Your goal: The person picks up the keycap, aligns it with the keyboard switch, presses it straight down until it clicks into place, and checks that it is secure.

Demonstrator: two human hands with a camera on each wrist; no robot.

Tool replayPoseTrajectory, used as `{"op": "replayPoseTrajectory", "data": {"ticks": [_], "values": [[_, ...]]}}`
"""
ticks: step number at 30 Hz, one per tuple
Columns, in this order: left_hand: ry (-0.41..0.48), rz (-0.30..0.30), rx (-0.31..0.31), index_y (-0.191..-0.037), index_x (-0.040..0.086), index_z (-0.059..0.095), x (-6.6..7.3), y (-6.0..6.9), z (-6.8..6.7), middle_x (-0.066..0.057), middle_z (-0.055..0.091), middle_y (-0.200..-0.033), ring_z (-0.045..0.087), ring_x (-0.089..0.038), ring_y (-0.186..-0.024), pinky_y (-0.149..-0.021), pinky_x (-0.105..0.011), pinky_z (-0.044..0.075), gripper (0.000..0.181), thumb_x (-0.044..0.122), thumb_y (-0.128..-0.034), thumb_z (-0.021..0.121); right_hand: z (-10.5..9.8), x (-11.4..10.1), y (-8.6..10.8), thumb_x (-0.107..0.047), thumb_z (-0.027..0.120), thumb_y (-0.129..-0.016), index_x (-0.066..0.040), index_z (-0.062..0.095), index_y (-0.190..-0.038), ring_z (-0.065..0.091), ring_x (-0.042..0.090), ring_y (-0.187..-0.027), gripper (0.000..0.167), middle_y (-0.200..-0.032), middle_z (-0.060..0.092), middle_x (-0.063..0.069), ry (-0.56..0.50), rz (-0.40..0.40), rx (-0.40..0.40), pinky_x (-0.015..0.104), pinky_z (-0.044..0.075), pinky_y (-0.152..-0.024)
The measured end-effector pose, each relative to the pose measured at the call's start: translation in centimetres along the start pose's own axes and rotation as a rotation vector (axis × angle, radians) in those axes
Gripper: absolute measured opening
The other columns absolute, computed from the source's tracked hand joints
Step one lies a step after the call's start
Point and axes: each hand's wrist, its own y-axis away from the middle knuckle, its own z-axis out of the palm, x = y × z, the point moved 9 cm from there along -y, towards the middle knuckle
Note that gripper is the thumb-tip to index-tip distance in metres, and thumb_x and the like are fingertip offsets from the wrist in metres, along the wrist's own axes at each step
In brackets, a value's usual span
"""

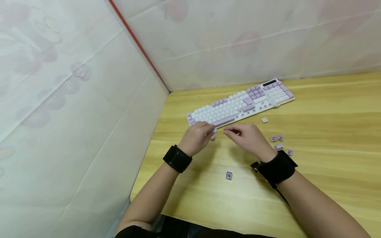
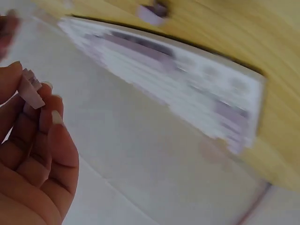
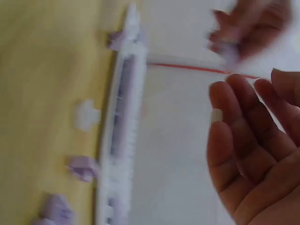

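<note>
A small pale purple keycap [image 2: 31, 93] is pinched between the thumb and fingertips of my left hand [image 1: 194, 137], just in front of the keyboard [image 1: 221, 110]. In the right wrist view that left hand [image 3: 255, 28] is blurred, with the keycap [image 3: 229, 54] below its fingers. My right hand [image 1: 251, 138] is held a short way to the right, its fingers loosely bent and nothing visible in them. The white and purple keyboard has a row of bare key positions along its near edge. Another keycap [image 1: 212, 137] lies on the table beneath the left hand.
On the wooden table [image 1: 196, 191], a white keycap [image 1: 265, 120] lies near the keyboard. Several purple keycaps [image 1: 273, 138] are grouped by the right wrist, and one purple keycap [image 1: 229, 175] lies nearer the front. Patterned cloth [image 1: 253, 39] hangs behind and at the left.
</note>
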Motion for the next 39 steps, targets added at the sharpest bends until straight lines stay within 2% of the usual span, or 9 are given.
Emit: {"op": "replayPoseTrajectory", "data": {"ticks": [4, 7, 9, 12, 16, 21, 26, 31, 39], "values": [[-0.042, -0.141, -0.046, -0.104, 0.007, 0.076, -4.3, 0.2, 1.1, -0.004, 0.069, -0.095, 0.063, -0.016, -0.087, -0.078, -0.025, 0.053, 0.015, 0.012, -0.0936, 0.067, -2.9, -2.2, 0.1, -0.018, 0.066, -0.096, -0.016, 0.076, -0.100, 0.061, 0.004, -0.073, 0.011, -0.086, 0.072, -0.005, 0.009, -0.102, 0.110, 0.019, 0.048, -0.063], [-0.042, -0.239, -0.099, -0.104, 0.006, 0.076, -7.1, 0.6, 2.4, -0.005, 0.066, -0.096, 0.062, -0.016, -0.086, -0.075, -0.024, 0.053, 0.015, 0.011, -0.0938, 0.066, -4.3, -3.2, 0.4, -0.015, 0.066, -0.095, -0.018, 0.075, -0.098, 0.059, 0.003, -0.074, 0.009, -0.084, 0.070, -0.008, -0.015, -0.134, 0.151, 0.019, 0.045, -0.063], [-0.045, -0.280, -0.122, -0.103, 0.006, 0.076, -8.4, 0.8, 3.1, -0.005, 0.064, -0.095, 0.060, -0.015, -0.084, -0.073, -0.025, 0.053, 0.014, 0.011, -0.0939, 0.066, -4.6, -3.3, 0.6, -0.014, 0.066, -0.095, -0.018, 0.075, -0.098, 0.059, 0.002, -0.075, 0.010, -0.083, 0.070, -0.007, -0.031, -0.129, 0.154, 0.019, 0.045, -0.063], [-0.084, -0.311, -0.127, -0.100, 0.007, 0.077, -9.5, 1.0, 3.9, -0.006, 0.064, -0.091, 0.059, -0.017, -0.079, -0.069, -0.028, 0.052, 0.013, 0.011, -0.0929, 0.067, -4.4, -3.1, 0.6, -0.013, 0.066, -0.095, -0.018, 0.075, -0.098, 0.059, 0.003, -0.074, 0.010, -0.083, 0.071, -0.004, -0.043, -0.111, 0.140, 0.020, 0.046, -0.063], [-0.147, -0.333, -0.095, -0.097, 0.008, 0.077, -10.2, 1.1, 4.2, -0.006, 0.069, -0.090, 0.063, -0.019, -0.080, -0.070, -0.030, 0.052, 0.010, 0.012, -0.0915, 0.070, -4.1, -3.1, 0.7, -0.013, 0.066, -0.094, -0.017, 0.075, -0.097, 0.059, 0.004, -0.073, 0.010, -0.083, 0.071, -0.005, -0.042, -0.113, 0.129, 0.019, 0.046, -0.064], [-0.179, -0.353, -0.073, -0.090, 0.011, 0.078, -10.4, 1.1, 4.2, -0.003, 0.070, -0.083, 0.064, -0.015, -0.074, -0.066, -0.029, 0.053, 0.007, 0.011, -0.0896, 0.072, -4.0, -3.3, 0.7, -0.011, 0.068, -0.092, -0.017, 0.075, -0.095, 0.059, 0.004, -0.071, 0.010, -0.082, 0.070, -0.009, -0.021, -0.146, 0.139, 0.016, 0.046, -0.063], [-0.226, -0.296, -0.087, -0.087, 0.013, 0.079, -10.1, 1.0, 4.3, -0.001, 0.065, -0.078, 0.060, -0.014, -0.068, -0.060, -0.028, 0.049, 0.008, 0.015, -0.0898, 0.072, -3.9, -3.3, 0.6, -0.010, 0.069, -0.092, -0.017, 0.075, -0.095, 0.058, 0.004, -0.070, 0.010, -0.081, 0.069, -0.010, -0.027, -0.157, 0.132, 0.016, 0.046, -0.063], [-0.235, -0.228, -0.065, -0.092, 0.012, 0.080, -9.9, 1.2, 4.1, -0.003, 0.069, -0.085, 0.064, -0.015, -0.075, -0.064, -0.028, 0.052, 0.007, 0.016, -0.0883, 0.075, -3.8, -3.4, 0.5, -0.011, 0.069, -0.092, -0.016, 0.075, -0.095, 0.059, 0.004, -0.070, 0.008, -0.080, 0.069, -0.010, -0.032, -0.157, 0.122, 0.017, 0.047, -0.062], [-0.193, -0.232, -0.080, -0.096, 0.013, 0.080, -10.1, 1.3, 4.5, -0.003, 0.070, -0.093, 0.066, -0.016, -0.084, -0.073, -0.027, 0.054, 0.010, 0.015, -0.0865, 0.076, -3.6, -3.2, 0.6, -0.012, 0.069, -0.093, -0.017, 0.074, -0.093, 0.057, 0.004, -0.070, 0.008, -0.078, 0.068, -0.008, -0.009, -0.170, 0.117, 0.016, 0.046, -0.064]]}}
